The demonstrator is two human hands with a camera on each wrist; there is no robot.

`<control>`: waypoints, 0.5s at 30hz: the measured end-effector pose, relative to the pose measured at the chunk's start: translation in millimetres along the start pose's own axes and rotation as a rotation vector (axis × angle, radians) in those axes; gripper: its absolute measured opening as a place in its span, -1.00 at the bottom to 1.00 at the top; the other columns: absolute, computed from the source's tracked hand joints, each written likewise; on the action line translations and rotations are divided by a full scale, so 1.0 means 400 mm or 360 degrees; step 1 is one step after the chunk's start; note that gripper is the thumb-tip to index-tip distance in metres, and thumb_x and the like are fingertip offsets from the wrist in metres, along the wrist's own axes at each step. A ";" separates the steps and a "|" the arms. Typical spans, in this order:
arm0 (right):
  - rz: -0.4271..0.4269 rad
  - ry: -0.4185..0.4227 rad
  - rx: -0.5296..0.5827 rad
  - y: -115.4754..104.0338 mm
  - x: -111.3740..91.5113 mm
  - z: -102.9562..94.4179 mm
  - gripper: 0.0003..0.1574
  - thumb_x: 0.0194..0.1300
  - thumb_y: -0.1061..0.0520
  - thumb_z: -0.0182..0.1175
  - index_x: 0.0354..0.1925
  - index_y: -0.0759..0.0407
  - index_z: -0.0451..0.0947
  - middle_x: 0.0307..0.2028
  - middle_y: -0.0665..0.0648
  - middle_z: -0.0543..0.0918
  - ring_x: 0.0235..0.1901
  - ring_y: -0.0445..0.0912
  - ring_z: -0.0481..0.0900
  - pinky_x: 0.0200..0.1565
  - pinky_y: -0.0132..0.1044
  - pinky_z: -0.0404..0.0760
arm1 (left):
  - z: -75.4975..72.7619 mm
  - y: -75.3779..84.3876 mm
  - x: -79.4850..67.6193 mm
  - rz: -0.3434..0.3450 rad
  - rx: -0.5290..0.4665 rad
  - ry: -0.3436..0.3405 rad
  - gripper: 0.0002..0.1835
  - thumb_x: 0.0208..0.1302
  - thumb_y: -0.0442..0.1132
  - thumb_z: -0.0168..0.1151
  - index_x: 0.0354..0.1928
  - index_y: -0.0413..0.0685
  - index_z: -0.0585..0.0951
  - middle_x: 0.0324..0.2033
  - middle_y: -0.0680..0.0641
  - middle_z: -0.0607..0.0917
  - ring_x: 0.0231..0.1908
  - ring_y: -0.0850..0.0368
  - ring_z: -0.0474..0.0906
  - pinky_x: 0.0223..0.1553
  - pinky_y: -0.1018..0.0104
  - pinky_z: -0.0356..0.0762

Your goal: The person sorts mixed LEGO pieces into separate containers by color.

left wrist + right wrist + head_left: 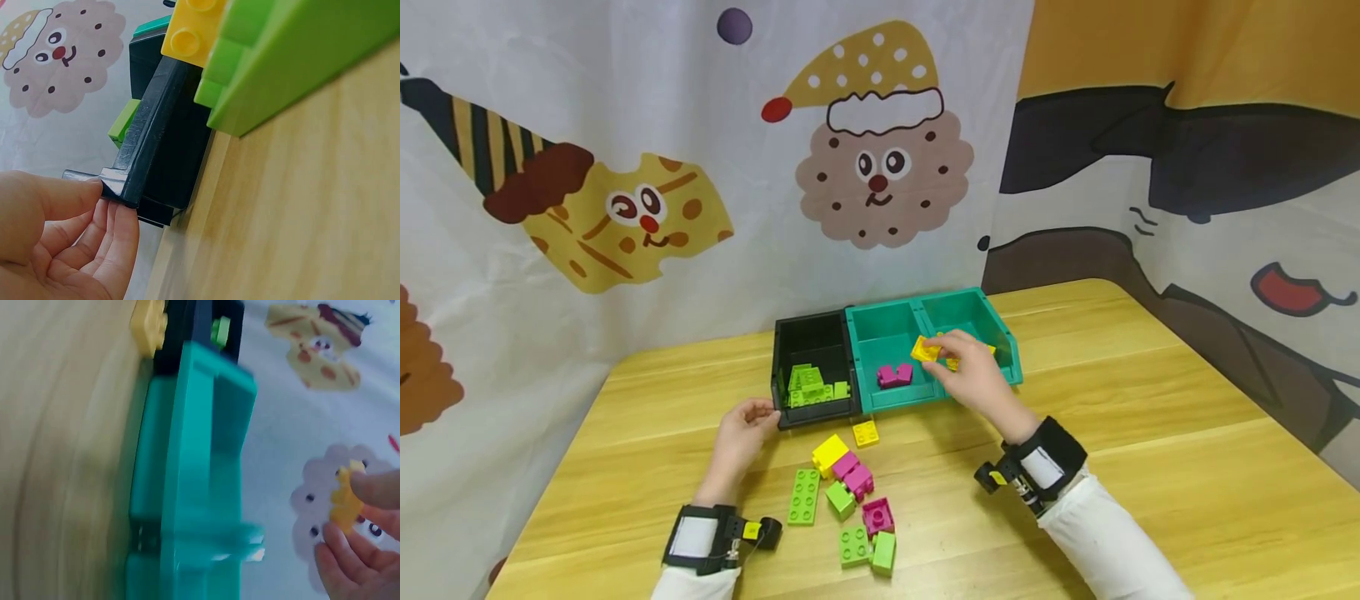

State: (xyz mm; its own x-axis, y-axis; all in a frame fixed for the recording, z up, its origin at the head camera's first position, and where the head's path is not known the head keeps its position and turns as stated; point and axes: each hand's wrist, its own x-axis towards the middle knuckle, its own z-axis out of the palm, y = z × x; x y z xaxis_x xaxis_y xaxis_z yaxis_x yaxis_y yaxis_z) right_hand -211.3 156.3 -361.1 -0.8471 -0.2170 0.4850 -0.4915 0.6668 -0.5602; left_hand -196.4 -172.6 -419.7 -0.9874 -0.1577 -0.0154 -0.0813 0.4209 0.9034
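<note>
Left hand point(745, 439) pinches the near left corner of a black bin point(811, 340) on a wooden bench point(655, 408), thumb and curled fingers at its rim, a hold that probably steadies the row of 3 bins. Only green bricks point(808, 383) show inside it, so colour seems to decide what lies where. Nearer the camera, a long green brick point(803, 497), a yellow block point(831, 454), a magenta pair point(858, 481) and other loose pieces lie scattered, seemingly within easy reach of either hand. Just in front of the bins sits a flat yellow brick point(866, 433). Next in the row comes the middle teal bin point(883, 333), with magenta bricks point(889, 378) near its front. Over the divide between the 2 teal bins, as the head view shows it, a small yellow brick point(922, 348) is gripped between thumb and fingertips of the right hand point(976, 379), a light pinch that appears to suit so little a piece. At far right, the end teal bin point(958, 308) carries yellow bricks point(952, 364), partly hidden behind the hand.
</note>
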 end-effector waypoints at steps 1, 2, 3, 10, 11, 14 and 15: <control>0.0018 0.0054 -0.0008 0.009 0.008 -0.005 -0.65 0.17 0.22 0.31 -0.05 0.28 0.61 -0.15 0.21 0.63 -0.21 0.09 0.58 -0.12 -0.03 0.61 | 0.000 0.000 0.000 0.0002 -0.0002 0.0001 -0.77 0.28 -0.37 0.14 -0.05 -0.31 0.53 -0.11 -0.26 0.61 -0.16 0.04 0.50 -0.23 0.43 0.44; 0.0035 0.0101 -0.0022 0.019 0.015 -0.009 -0.65 0.17 0.23 0.31 -0.05 0.30 0.60 -0.15 0.24 0.62 -0.21 0.10 0.58 -0.11 -0.01 0.61 | -0.001 0.000 0.000 0.0005 -0.0003 -0.0001 -0.77 0.28 -0.37 0.14 -0.05 -0.32 0.53 -0.11 -0.26 0.61 -0.17 0.04 0.50 -0.23 0.43 0.44; 0.0057 0.0139 -0.0035 0.030 0.021 -0.012 -0.65 0.17 0.24 0.31 -0.05 0.31 0.60 -0.15 0.26 0.61 -0.21 0.11 0.58 -0.10 0.00 0.60 | -0.001 0.000 0.000 0.0008 -0.0005 -0.0002 -0.77 0.28 -0.37 0.14 -0.05 -0.32 0.53 -0.12 -0.26 0.61 -0.17 0.05 0.49 -0.23 0.44 0.44; 0.0224 0.0137 -0.0182 0.116 0.038 -0.010 -0.63 0.18 0.25 0.28 -0.03 0.36 0.58 -0.12 0.35 0.60 -0.20 0.16 0.59 -0.16 0.00 0.58 | -0.001 -0.003 0.001 0.0010 -0.0016 -0.0006 -0.77 0.29 -0.37 0.14 -0.05 -0.32 0.53 -0.12 -0.26 0.61 -0.23 0.14 0.48 -0.26 0.44 0.44; 0.0245 0.0116 -0.0191 0.125 0.038 -0.009 -0.63 0.18 0.25 0.27 -0.03 0.37 0.58 -0.12 0.36 0.59 -0.19 0.17 0.60 -0.15 0.00 0.58 | -0.001 -0.003 0.001 0.0011 -0.0016 -0.0005 -0.77 0.29 -0.37 0.14 -0.05 -0.32 0.53 -0.12 -0.26 0.61 -0.24 0.15 0.48 -0.27 0.45 0.44; 0.0286 0.0050 -0.0229 0.152 0.032 -0.002 -0.63 0.19 0.24 0.26 -0.03 0.40 0.57 -0.11 0.39 0.58 -0.17 0.20 0.60 -0.15 0.01 0.58 | -0.001 -0.002 0.000 0.0008 -0.0021 -0.0003 -0.77 0.29 -0.37 0.14 -0.05 -0.32 0.53 -0.13 -0.26 0.61 -0.25 0.16 0.48 -0.28 0.45 0.45; 0.0298 0.0033 -0.0243 0.160 0.031 0.001 -0.63 0.19 0.24 0.26 -0.04 0.40 0.57 -0.11 0.39 0.58 -0.17 0.20 0.60 -0.14 0.01 0.59 | -0.001 -0.002 -0.001 0.0009 -0.0024 -0.0003 -0.77 0.29 -0.37 0.14 -0.05 -0.31 0.53 -0.13 -0.26 0.61 -0.25 0.17 0.48 -0.28 0.46 0.45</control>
State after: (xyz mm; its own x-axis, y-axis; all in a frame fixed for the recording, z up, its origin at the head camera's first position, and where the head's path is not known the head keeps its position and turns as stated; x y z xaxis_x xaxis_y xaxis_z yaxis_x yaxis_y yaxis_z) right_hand -253.4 196.2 -391.3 -0.9154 -0.0659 0.3972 -0.2890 0.7943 -0.5343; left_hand -196.1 -173.1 -420.4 -0.9880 -0.1538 -0.0111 -0.0738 0.4081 0.9099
